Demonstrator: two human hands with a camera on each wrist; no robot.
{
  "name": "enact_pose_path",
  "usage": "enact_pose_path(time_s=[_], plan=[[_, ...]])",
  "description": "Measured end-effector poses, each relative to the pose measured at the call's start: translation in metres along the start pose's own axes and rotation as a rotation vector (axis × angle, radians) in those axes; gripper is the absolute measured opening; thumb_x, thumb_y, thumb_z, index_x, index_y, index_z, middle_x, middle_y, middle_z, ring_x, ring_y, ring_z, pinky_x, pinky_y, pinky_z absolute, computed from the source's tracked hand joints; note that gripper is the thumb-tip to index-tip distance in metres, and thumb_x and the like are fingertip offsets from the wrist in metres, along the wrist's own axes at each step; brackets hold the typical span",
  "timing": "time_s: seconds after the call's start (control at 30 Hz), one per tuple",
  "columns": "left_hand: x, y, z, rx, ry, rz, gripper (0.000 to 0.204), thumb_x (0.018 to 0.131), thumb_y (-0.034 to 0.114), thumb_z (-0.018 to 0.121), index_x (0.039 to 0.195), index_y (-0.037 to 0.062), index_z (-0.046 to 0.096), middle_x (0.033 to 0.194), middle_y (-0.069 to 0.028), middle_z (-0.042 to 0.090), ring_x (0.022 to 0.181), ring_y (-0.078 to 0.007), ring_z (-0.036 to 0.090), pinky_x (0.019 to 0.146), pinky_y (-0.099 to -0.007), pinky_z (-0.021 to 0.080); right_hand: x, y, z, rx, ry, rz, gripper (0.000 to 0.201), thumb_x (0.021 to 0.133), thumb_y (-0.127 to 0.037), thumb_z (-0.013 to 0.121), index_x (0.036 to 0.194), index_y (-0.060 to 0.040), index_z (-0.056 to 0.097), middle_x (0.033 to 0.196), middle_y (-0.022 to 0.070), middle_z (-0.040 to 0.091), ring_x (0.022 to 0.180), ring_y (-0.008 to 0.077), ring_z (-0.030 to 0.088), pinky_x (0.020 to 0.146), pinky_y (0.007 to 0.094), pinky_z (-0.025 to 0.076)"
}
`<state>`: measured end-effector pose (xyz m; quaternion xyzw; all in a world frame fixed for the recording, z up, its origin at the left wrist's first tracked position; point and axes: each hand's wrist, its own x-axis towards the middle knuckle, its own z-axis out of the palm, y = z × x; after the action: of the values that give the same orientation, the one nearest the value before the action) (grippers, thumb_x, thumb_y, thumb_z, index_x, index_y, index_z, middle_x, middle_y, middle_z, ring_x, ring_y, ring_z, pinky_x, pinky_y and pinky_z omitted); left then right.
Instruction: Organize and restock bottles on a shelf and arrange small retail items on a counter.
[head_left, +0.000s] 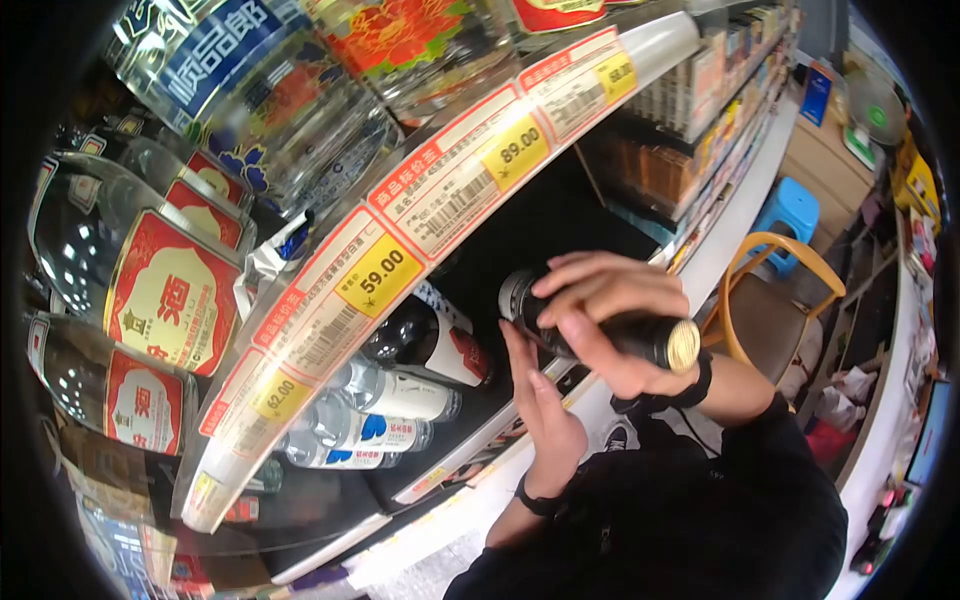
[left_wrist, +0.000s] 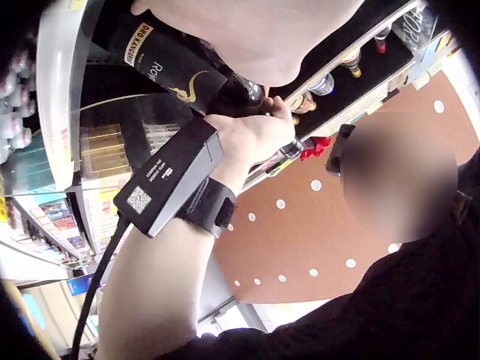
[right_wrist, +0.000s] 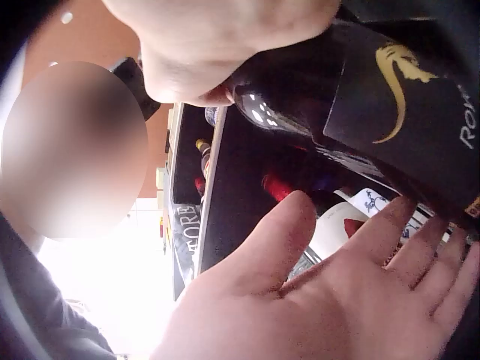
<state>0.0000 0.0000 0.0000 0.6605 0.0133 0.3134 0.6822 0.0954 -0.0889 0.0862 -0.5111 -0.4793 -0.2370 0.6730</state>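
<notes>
A dark wine bottle (head_left: 648, 338) with a gold top lies tilted across both hands, its top toward the body. My right hand (head_left: 615, 300) grips it around the neck and shoulder. Beneath its lower part, my left hand (head_left: 548, 415) is held flat with fingers straight, the fingertips right at the bottle's side near the base. In the right wrist view the black label (right_wrist: 420, 90) shows a gold kangaroo-like figure, and the left palm (right_wrist: 337, 307) faces up. The right hand (left_wrist: 251, 139) is also at the neck in the left wrist view.
A curved shelf edge with price tags (head_left: 420, 215) runs above the hands, with large liquor bottles (head_left: 170, 290) behind it. On the lower shelf stand a dark wine bottle (head_left: 405, 335) and several clear bottles (head_left: 400, 395). A wooden chair (head_left: 765, 320) and a blue stool (head_left: 790, 215) are at right.
</notes>
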Motion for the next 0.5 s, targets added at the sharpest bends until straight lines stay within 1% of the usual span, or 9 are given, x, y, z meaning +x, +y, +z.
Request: enact_pose_path(time_s=[0.03,0.1,0.2,0.3,0.33,0.37,0.4,0.47,0.5], plan=[[-0.002,-0.001,0.003,0.000,0.011,0.003,0.071,0.107,0.041,0.027,0.151,-0.0131,0.012,0.159,-0.0288,0.018,0.148,-0.0354,0.021,0.120,-0.0429,0.016,0.004,0.003,0.001,-0.005,0.040,-0.002,0.013,0.076,0.005,0.071,0.069,-0.0023,0.062,0.071,0.0105,0.070,0.078,0.0283,0.073,0.078,0.0388,0.058],[-0.001,0.006,0.011,0.048,0.055,0.005,0.069,0.107,0.038,0.026,0.151,-0.0127,0.013,0.160,-0.0283,0.014,0.150,-0.0354,0.017,0.121,-0.0420,0.014,0.018,0.007,0.002,0.018,0.043,0.113,0.014,0.078,0.003,0.073,0.069,0.0001,0.062,0.071,0.0111,0.069,0.072,0.0226,0.071,0.063,0.0308,0.055],[0.027,-0.014,0.018,0.061,0.069,0.077,0.068,0.107,0.038,0.026,0.152,-0.0114,0.013,0.161,-0.0277,0.012,0.150,-0.0349,0.016,0.121,-0.0419,0.012,0.039,0.042,0.005,0.128,0.050,0.148,0.017,0.080,-0.001,0.074,0.069,0.0006,0.061,0.068,0.0104,0.068,0.060,0.0149,0.065,0.055,0.0279,0.049],[0.025,-0.010,0.025,0.134,0.104,0.030,0.067,0.107,0.037,0.027,0.153,-0.0096,0.013,0.161,-0.0261,0.013,0.151,-0.0330,0.014,0.121,-0.0416,0.011,0.050,0.047,0.006,0.097,-0.039,0.303,0.020,0.080,-0.012,0.073,0.070,0.0006,0.062,0.059,0.0139,0.061,0.048,0.0209,0.059,0.050,0.0301,0.047],[0.028,-0.009,0.027,0.120,0.118,0.043,0.066,0.107,0.037,0.027,0.153,-0.0088,0.013,0.162,-0.0252,0.013,0.151,-0.0321,0.014,0.121,-0.0416,0.010,0.057,0.055,0.007,0.046,-0.078,0.345,0.020,0.078,-0.018,0.072,0.076,0.0008,0.066,0.063,0.0185,0.062,0.053,0.0303,0.063,0.053,0.0358,0.050],[0.030,-0.008,0.028,0.106,0.131,0.053,0.066,0.107,0.037,0.028,0.154,-0.0080,0.013,0.162,-0.0243,0.013,0.151,-0.0312,0.013,0.121,-0.0416,0.010,0.063,0.061,0.010,0.055,-0.072,0.355,0.020,0.078,-0.018,0.072,0.076,0.0008,0.066,0.063,0.0185,0.062,0.053,0.0303,0.063,0.053,0.0358,0.050],[0.032,-0.008,0.028,0.111,0.126,0.039,0.063,0.108,0.038,0.023,0.155,-0.0035,0.014,0.164,-0.0153,0.015,0.152,-0.0254,0.012,0.122,-0.0471,0.009,0.070,0.067,0.016,0.021,-0.060,0.287,0.021,0.078,-0.020,0.071,0.082,-0.0001,0.068,0.067,0.0194,0.064,0.060,0.0335,0.065,0.058,0.0389,0.052],[0.037,-0.007,0.030,0.104,0.159,0.012,0.062,0.108,0.037,0.024,0.155,-0.0030,0.014,0.164,-0.0151,0.015,0.152,-0.0249,0.012,0.122,-0.0473,0.009,0.079,0.080,0.029,-0.024,-0.045,0.180,0.028,0.077,-0.025,0.068,0.097,-0.0044,0.071,0.086,0.0190,0.070,0.082,0.0391,0.068,0.073,0.0454,0.055],[0.039,-0.008,0.031,0.087,0.191,-0.002,0.062,0.108,0.036,0.025,0.155,-0.0025,0.014,0.164,-0.0150,0.014,0.152,-0.0244,0.011,0.122,-0.0476,0.009,0.082,0.091,0.038,-0.018,-0.046,0.194,0.028,0.077,-0.025,0.068,0.097,-0.0044,0.071,0.086,0.0190,0.070,0.082,0.0391,0.068,0.073,0.0454,0.055]])
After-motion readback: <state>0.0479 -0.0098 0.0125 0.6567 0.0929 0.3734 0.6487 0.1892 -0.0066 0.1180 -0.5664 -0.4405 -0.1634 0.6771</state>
